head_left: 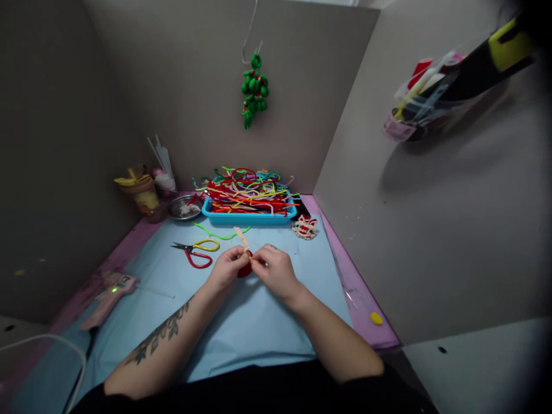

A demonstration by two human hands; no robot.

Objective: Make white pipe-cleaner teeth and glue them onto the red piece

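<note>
Over the middle of the blue sheet, my left hand [227,267] pinches a small craft piece made of a cream fuzzy pipe cleaner [241,236] and a round red part [244,271]. The cream end sticks up past my fingertips. My right hand [276,271] is closed at the right side of the same piece, thumb and finger pressed together against it. The fingers of both hands hide part of its middle. Scissors [194,250] with one yellow and one red handle lie spread to the left of my hands. A bright green pipe cleaner [222,236] lies just behind them.
A blue tray [250,219] heaped with coloured pipe cleaners stands at the back. Beside it are a metal dish [185,208] and a cream-and-red face ornament [305,227]. A pink glue gun [110,299] lies left. A yellow disc [376,318] sits right. Grey walls enclose the table.
</note>
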